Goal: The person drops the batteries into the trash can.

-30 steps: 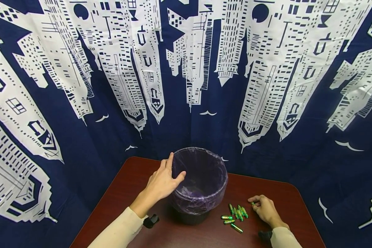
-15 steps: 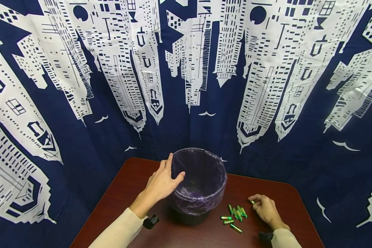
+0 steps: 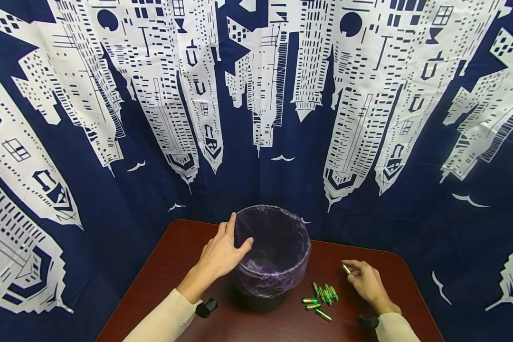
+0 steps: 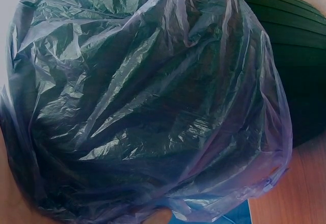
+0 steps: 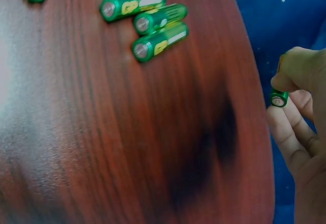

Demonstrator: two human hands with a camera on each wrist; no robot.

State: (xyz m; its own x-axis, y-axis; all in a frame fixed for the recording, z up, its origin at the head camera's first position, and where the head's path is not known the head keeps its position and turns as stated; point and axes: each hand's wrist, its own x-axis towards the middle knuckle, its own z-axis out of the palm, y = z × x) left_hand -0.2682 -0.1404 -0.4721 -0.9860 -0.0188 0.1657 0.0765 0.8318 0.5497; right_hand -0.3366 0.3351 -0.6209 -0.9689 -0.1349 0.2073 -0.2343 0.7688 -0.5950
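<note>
My left hand rests at the left rim of a dark trash bin, its fingers extended and its thumb over the opening. A thin purple plastic liner folds down over the bin's rim; in the left wrist view the crinkled liner fills most of the picture. Right of the pile, my right hand pinches a green battery between thumb and fingers, raised above the table. Several green and gold batteries lie on the table between the bin and the right hand, some of them side by side.
The bin stands on a reddish-brown wooden table with rounded far corners. Behind the table hangs a dark blue curtain with white city buildings printed upside down. Both forearms wear light sleeves and dark wrist straps.
My right hand has lifted slightly with the battery, which now shows more clearly between its fingers. The left hand stays at the bin's rim. The whole head view has shifted slightly.
</note>
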